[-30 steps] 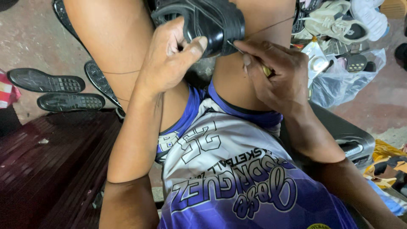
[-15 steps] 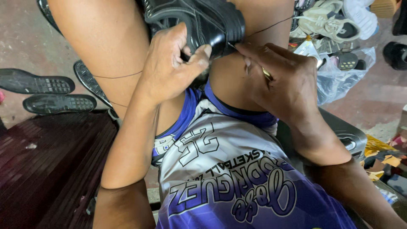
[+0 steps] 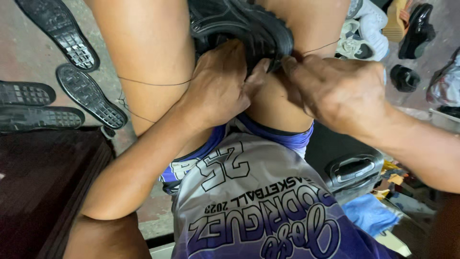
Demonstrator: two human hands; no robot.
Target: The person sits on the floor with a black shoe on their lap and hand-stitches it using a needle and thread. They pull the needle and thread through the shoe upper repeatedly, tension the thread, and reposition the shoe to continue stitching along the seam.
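Black shoe (image 3: 239,29) lies sole-up just beyond both hands; left hand (image 3: 218,88) fingers grip its edge, right hand (image 3: 340,93) fingers pinch thread (image 3: 314,49) beside it.

A sleeveless basketball jersey (image 3: 258,206) in white fading to purple, with dark lettering, is worn over purple-trimmed shorts (image 3: 287,139); arms and thighs are left bare.

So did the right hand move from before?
Yes. The right hand slid a little toward the black shoe: its fingertips now press at the sole edge, close to the left hand, with the thread beside it.
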